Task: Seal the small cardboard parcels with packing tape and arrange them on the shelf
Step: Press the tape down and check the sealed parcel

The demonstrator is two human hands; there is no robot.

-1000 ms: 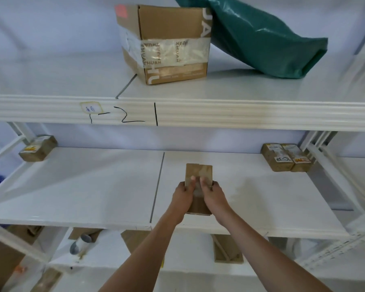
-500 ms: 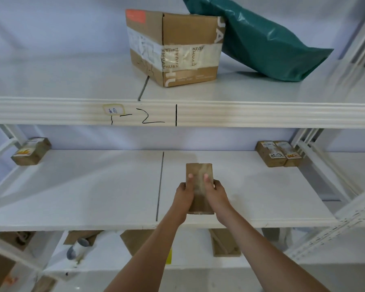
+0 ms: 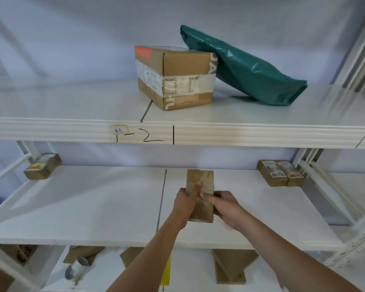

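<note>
From the head camera, the only view there is, the person stands facing the white shelving with both arms reaching in over the middle shelf (image 3: 114, 207), and a small cardboard parcel (image 3: 200, 197) sits between the two hands. The left hand (image 3: 184, 204) grips the parcel's left edge, its thumb lying up across the top face; the right hand (image 3: 223, 207) wraps the right side, fingers curled down the far flank and its thumb also on top, so the parcel is clamped from both sides. The parcel's long axis runs straight away from the fingers toward the back wall, and most of its length pokes out beyond the fingertips. I can't tell whether its underside touches the board or hangs just above it. Both hands are equally close, one on each flank. Off to the right of the fingers, well apart, two labelled parcels (image 3: 281, 173) sit side by side at the back; far to the left lies a lone labelled parcel (image 3: 42, 166). The placing looks to me like a matter of lowering and letting go.
</note>
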